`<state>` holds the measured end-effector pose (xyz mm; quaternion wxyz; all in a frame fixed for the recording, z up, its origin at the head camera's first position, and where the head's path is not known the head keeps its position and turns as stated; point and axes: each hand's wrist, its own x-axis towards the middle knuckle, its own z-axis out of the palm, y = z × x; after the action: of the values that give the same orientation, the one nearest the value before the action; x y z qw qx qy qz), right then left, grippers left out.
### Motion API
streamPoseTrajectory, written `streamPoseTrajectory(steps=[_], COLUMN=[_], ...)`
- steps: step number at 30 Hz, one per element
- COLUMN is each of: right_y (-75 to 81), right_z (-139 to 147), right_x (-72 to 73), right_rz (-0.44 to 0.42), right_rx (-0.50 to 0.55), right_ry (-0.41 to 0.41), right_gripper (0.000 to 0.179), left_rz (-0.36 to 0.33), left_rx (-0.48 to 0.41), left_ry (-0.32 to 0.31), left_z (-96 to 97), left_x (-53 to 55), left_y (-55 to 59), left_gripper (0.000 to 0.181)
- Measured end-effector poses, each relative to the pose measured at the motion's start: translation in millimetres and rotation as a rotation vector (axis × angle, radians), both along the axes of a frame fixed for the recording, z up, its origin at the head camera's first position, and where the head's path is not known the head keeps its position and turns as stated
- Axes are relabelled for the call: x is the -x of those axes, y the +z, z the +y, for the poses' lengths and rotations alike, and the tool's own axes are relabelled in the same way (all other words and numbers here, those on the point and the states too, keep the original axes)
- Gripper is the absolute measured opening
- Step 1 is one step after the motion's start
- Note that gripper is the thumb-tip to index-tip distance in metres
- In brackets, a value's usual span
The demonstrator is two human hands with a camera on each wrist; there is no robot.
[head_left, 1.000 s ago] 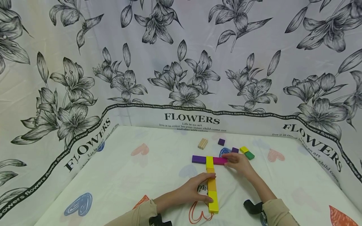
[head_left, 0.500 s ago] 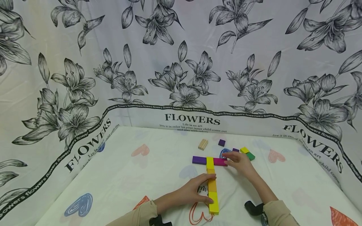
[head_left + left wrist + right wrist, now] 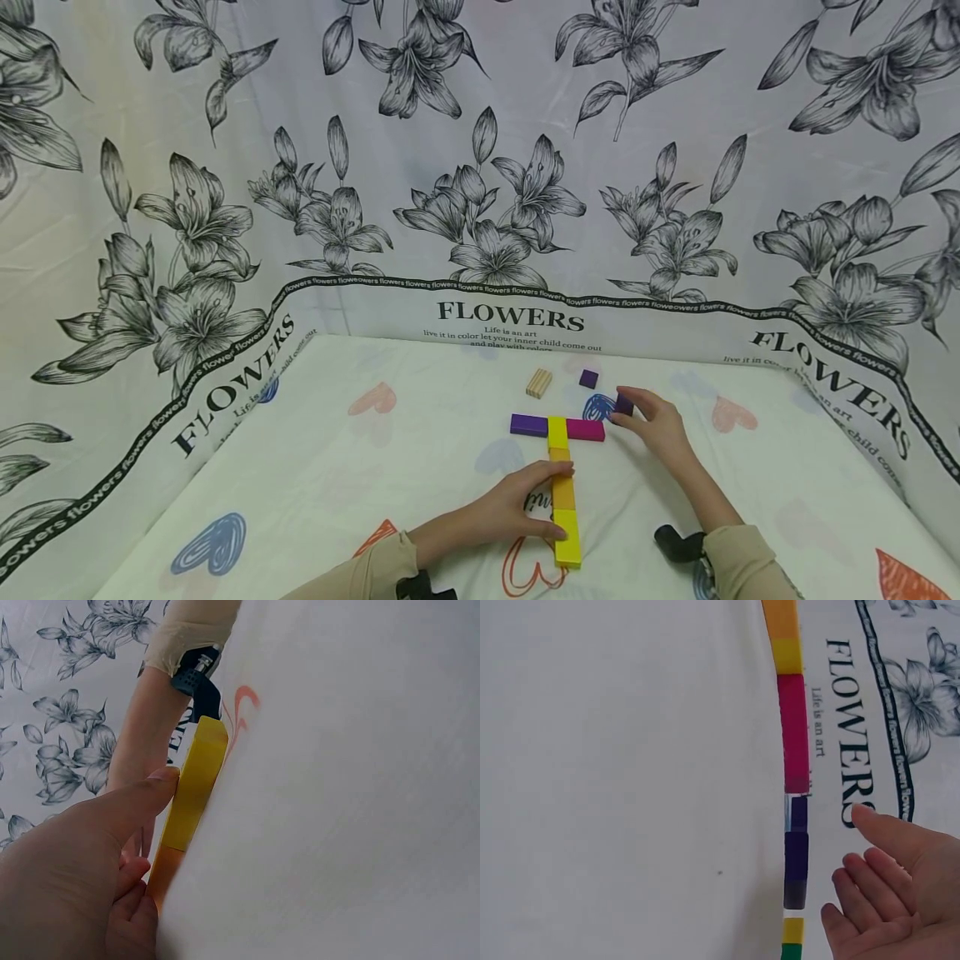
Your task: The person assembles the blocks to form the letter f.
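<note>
Yellow and orange blocks point(image 3: 564, 493) form a straight column on the cloth. A purple block point(image 3: 528, 425) and a magenta block point(image 3: 585, 430) extend from either side of its far end, making a T. My left hand point(image 3: 512, 504) holds the column from the left, thumb against the near yellow block point(image 3: 196, 787) and fingers at the orange part. My right hand point(image 3: 660, 425) has thumb and index finger on either side of a dark purple cube point(image 3: 624, 403) in the head view. The right wrist view shows the fingers apart above this cube point(image 3: 796, 859).
Farther back lie a small bundle of plain wooden sticks point(image 3: 538, 383) and another dark purple cube point(image 3: 588, 379). Yellow point(image 3: 793, 930) and green blocks point(image 3: 791, 951) stand beyond the cube in the right wrist view; my right hand hides them in the head view.
My right hand has left the end of the magenta block and moved right and farther back to the dark purple cube. My left hand stays on the column.
</note>
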<state>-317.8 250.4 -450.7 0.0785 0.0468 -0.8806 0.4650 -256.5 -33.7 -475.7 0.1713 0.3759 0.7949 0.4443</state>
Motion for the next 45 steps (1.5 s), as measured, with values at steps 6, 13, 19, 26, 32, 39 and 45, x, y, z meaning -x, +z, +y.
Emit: streamPoseTrajectory(steps=[6, 13, 19, 26, 32, 39, 45], right_y=[-1.2, -3.7, -4.3, -4.8, -6.9, -7.2, -7.8], right_z=[3.8, 6.1, 7.7, 10.4, 14.3, 17.5, 18.6], right_x=[1.7, 3.1, 3.3, 2.7, 4.2, 4.9, 6.2], right_rz=[-0.055, -0.083, -0.071, -0.087, -0.097, -0.071, -0.073], right_rx=[0.005, 0.025, 0.04, 0.054, 0.051, 0.039, 0.058], right_ry=[-0.014, -0.011, 0.004, 0.011, 0.018, 0.021, 0.026], right_gripper=[0.062, 0.07, 0.07, 0.07, 0.07, 0.066, 0.065], left_rz=[-0.024, -0.029, -0.029, -0.022, -0.023, -0.022, -0.013], left_rx=[0.017, 0.021, 0.018, 0.02, 0.023, 0.021, 0.018], left_ry=[0.014, 0.016, 0.017, 0.014, 0.013, 0.014, 0.012], left_z=[0.7, 0.6, 1.5, 1.1, 0.9, 1.3, 1.2], left_x=[-0.6, -1.5, -1.3, -1.4, -1.2, -1.4, -1.2], left_y=[0.1, 1.1, 1.8, 0.9, 1.3, 1.8, 2.2], left_gripper=[0.074, 0.074, 0.074, 0.074, 0.074, 0.074, 0.073])
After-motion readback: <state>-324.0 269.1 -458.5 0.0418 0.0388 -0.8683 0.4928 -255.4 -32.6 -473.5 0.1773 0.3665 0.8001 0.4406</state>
